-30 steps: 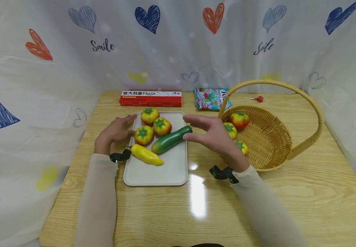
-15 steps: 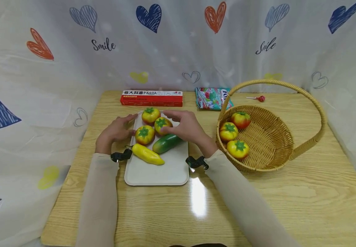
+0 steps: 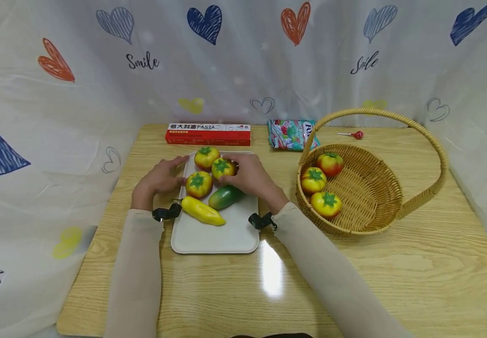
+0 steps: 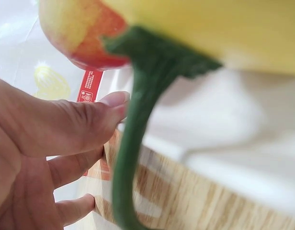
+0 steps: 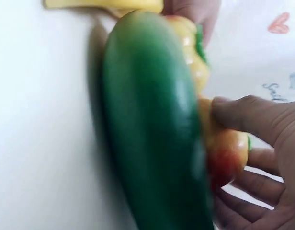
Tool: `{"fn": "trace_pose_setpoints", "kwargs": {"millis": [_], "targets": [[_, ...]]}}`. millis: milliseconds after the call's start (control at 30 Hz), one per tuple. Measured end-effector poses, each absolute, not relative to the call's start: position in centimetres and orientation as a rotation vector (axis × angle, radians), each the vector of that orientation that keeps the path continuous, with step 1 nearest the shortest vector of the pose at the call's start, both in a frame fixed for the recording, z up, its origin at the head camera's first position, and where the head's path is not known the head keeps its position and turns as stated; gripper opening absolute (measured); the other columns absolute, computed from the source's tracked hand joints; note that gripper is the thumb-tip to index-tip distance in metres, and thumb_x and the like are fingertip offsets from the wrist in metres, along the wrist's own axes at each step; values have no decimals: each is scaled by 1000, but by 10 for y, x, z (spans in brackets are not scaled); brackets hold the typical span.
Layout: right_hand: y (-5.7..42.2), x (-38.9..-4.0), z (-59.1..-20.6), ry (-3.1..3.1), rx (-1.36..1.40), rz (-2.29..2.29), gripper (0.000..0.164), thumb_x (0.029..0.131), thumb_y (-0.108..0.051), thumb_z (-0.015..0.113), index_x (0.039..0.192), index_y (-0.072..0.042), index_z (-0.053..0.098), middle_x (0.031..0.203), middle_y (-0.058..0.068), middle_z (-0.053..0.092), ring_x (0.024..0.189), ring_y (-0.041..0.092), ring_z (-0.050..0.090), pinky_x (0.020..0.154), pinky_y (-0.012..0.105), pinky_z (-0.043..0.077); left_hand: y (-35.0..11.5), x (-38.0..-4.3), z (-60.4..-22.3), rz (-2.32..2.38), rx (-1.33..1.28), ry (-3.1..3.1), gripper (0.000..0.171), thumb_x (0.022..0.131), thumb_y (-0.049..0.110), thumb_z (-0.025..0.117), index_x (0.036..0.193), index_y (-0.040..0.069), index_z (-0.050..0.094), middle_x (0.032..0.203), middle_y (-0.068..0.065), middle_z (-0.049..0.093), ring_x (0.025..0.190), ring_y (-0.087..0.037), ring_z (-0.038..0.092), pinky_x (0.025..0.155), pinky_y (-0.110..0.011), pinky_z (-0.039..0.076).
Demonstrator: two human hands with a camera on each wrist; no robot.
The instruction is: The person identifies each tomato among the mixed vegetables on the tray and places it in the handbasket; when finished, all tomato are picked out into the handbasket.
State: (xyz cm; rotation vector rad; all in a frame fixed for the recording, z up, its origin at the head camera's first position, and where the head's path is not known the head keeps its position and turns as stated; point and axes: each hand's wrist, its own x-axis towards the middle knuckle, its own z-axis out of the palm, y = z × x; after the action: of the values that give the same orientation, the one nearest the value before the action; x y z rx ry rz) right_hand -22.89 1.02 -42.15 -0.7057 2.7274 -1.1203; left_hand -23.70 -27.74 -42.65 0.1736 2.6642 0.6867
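Note:
On a white tray (image 3: 213, 241) lie three yellow-red toy tomatoes, a green cucumber (image 3: 223, 197) and a yellow pepper (image 3: 203, 211). My right hand (image 3: 252, 176) holds the rightmost tomato (image 3: 222, 168) between thumb and fingers; in the right wrist view that tomato (image 5: 226, 153) is partly behind the cucumber (image 5: 152, 120). My left hand (image 3: 160, 178) rests at the tray's left edge, thumb near the front-left tomato (image 3: 198, 184), fingers extended. Close to the left wrist camera, the pepper's green stem (image 4: 133, 129) crosses in front of the thumb tip.
Right of the tray stands a wicker basket (image 3: 363, 192) with a tall handle and three tomatoes inside. Behind are a red pasta box (image 3: 207, 136), a teal candy bag (image 3: 290, 134) and a lollipop (image 3: 355, 134). A heart-print curtain hangs behind the table.
My right hand has moved left from above the cucumber's right end to the rightmost tomato on the tray, closing its fingers round it. My left hand has stayed in place.

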Motion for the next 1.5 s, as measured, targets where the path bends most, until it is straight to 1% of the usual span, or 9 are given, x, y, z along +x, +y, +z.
{"fn": "trace_pose_setpoints", "kwargs": {"millis": [300,500,633,800,900,1000,1167,1300,1500], "targets": [[58,-195,-386,2551,-715,-1479,60,85,-40,80,139,-24,60,138,-3,61,117,19,65,97,40,58,-276,-239,-429,669,165,2670,74,96,25,65,160,27,28,166,-13,25,152,-48,12,119,-70,17],[117,-160,-368,2501,-755,-1573,54,88,-33,78,139,-30,59,140,-7,59,120,15,63,100,31,55,-278,-240,-430,672,138,2653,74,96,26,64,160,30,27,166,-13,25,152,-50,7,118,-72,14],[166,-136,-362,2555,-735,-1560,55,89,-18,78,140,-27,59,138,-1,59,115,16,65,96,23,55,-277,-242,-431,663,138,2650,74,96,27,64,160,30,27,167,-13,24,152,-51,5,117,-73,13],[230,-110,-358,2673,-648,-1468,60,85,-8,80,139,-25,61,136,1,61,116,9,65,93,15,54,-274,-240,-430,661,139,2651,74,97,26,63,160,30,26,167,-13,22,152,-50,6,118,-72,12],[263,-98,-356,2732,-591,-1369,59,85,-8,80,138,-25,61,136,0,63,118,2,63,92,12,53,-274,-239,-429,657,133,2650,73,97,26,62,160,30,25,167,-14,22,152,-51,6,118,-72,12],[285,-90,-354,2792,-506,-1212,54,86,-15,80,136,-29,63,132,-2,65,113,-4,63,87,8,52,-274,-239,-429,652,132,2651,74,97,27,62,160,30,25,166,-15,24,151,-52,7,117,-73,14],[297,-86,-354,2808,-394,-966,52,85,-31,81,134,-31,64,128,2,68,101,-2,66,77,13,56,-277,-238,-429,646,155,2667,74,96,27,62,161,29,25,166,-15,25,151,-51,12,117,-73,18],[294,-88,-358,2756,-406,-864,53,87,-36,78,137,-24,62,128,9,68,101,5,66,79,19,57,-278,-237,-428,647,175,2671,74,96,27,63,161,26,25,166,-16,25,150,-53,12,117,-73,16],[285,-95,-370,2652,-455,-957,51,88,-34,78,136,-23,63,127,7,68,108,16,68,84,24,59,-276,-237,-427,663,166,2661,74,96,28,63,160,27,26,165,-16,24,149,-56,7,117,-74,13]]}}
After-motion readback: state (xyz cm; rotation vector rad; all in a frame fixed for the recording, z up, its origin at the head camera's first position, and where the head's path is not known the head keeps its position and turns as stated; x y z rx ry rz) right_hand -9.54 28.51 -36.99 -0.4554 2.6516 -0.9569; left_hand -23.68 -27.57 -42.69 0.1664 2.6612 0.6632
